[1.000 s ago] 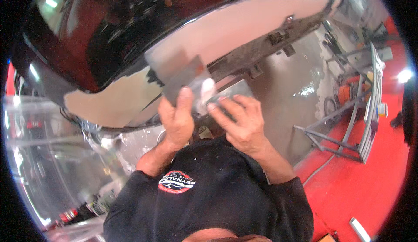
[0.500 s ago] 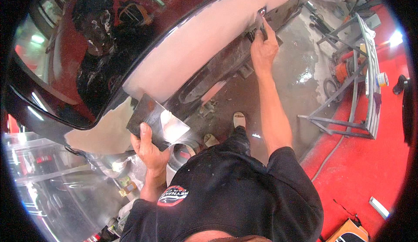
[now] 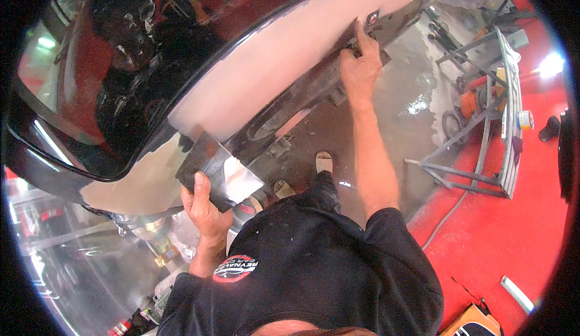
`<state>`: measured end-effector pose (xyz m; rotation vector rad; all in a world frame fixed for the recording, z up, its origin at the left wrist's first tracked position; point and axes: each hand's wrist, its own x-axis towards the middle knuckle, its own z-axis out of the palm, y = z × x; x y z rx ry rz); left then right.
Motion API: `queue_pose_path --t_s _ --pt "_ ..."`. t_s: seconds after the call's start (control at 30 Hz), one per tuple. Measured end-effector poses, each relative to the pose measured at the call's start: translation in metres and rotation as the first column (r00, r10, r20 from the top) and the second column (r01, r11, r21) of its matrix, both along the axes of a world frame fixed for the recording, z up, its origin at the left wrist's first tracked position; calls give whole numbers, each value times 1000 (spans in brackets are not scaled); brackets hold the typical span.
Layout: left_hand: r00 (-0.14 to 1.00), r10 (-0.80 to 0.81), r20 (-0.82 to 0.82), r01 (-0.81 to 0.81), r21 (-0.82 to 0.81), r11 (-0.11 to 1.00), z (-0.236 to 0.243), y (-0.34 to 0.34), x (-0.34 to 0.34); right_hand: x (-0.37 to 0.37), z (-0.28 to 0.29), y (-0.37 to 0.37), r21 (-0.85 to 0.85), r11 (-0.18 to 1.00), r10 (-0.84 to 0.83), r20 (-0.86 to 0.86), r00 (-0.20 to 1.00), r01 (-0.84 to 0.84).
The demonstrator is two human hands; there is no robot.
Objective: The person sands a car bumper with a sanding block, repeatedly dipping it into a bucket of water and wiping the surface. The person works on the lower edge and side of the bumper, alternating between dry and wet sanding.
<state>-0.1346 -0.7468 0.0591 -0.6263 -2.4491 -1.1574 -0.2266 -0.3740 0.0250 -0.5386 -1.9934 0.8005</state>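
My left hand grips a flat dark metal mixing plate, with the thumb on top. A patch of white putty lies on the plate's right part. My right hand is closed at the lower edge of the pale pinkish filled area on a dark red car body. Between its fingers is a thin dark putty spreader, mostly hidden, with the index finger stretched along it. Just right of that fingertip sits a small round fitting in the panel.
A beige sanded patch covers the car's lower corner at left. Clear plastic sheeting hangs at lower left. To the right stands a grey metal frame stand bearing a tape roll. A cable crosses the red floor.
My right hand has shifted slightly left and down along the panel, uncovering the round fitting. The left hand keeps the plate nearly in place while the view shifts a little.
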Motion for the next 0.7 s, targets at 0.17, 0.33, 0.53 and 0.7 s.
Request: queue_pose_path --t_s 0.17,0.33,0.53,0.7 --pt "786 -290 545 -342 776 531 15 20 5 11 -7 -42 10 998 60 11 998 -60" --pt "766 -297 570 -430 798 421 22 14 8 33 -5 -73 -26 975 221 -4 975 -221" --pt "760 -269 591 -442 774 453 19 11 13 14 -1 -1 -9 1000 -22 -122 992 21" --pt "734 -242 635 -522 755 396 25 13 15 -14 9 30 90 993 -59 -143 988 73"
